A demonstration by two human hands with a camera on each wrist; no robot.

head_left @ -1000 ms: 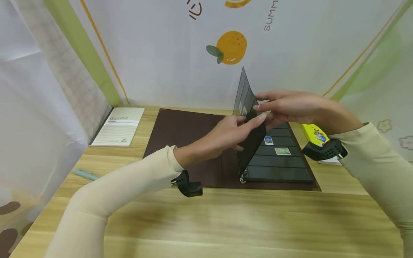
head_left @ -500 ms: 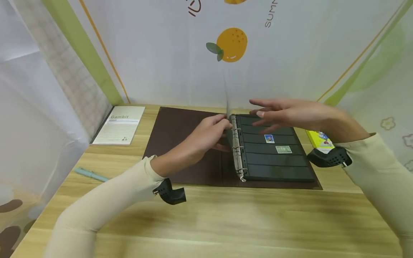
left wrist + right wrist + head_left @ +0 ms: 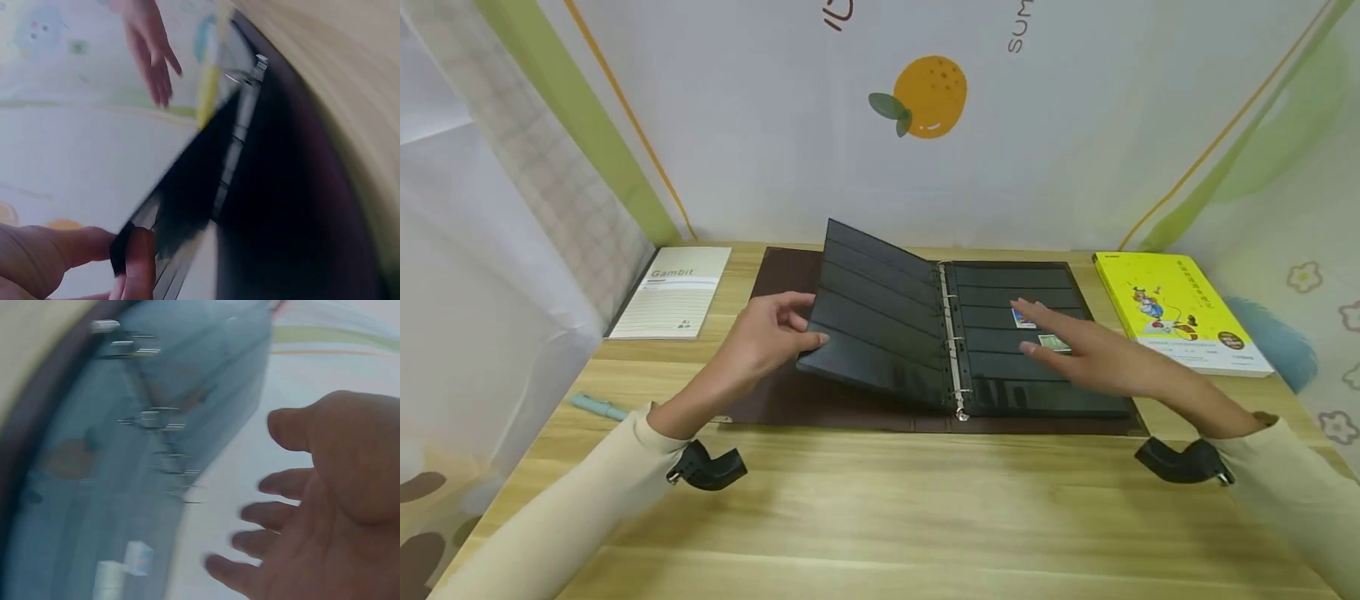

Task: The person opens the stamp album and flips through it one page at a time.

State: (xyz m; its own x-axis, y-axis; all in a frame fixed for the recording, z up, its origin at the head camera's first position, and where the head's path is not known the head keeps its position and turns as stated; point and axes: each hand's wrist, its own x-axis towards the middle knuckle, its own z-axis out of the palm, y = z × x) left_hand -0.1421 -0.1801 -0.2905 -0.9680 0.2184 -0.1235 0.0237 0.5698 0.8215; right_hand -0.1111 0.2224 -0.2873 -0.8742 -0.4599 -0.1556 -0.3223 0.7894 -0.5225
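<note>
"Gambit" notepad (image 3: 675, 291) lies beyond the left hand (image 3: 765, 335), which grips the now-lowered stock page (image 3: 874, 321); right hand (image 3: 1086, 354) relaxed over stamps (image 3: 1038, 330).

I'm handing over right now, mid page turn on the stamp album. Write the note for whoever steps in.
Left hand: grips the outer edge of the black page, held tilted above the brown cover.
Right hand: open, fingers spread over the right-hand page by the two stamps; contact unclear.
Done: page lifted over the rings.
Left: lay the page flat on the left.
</note>
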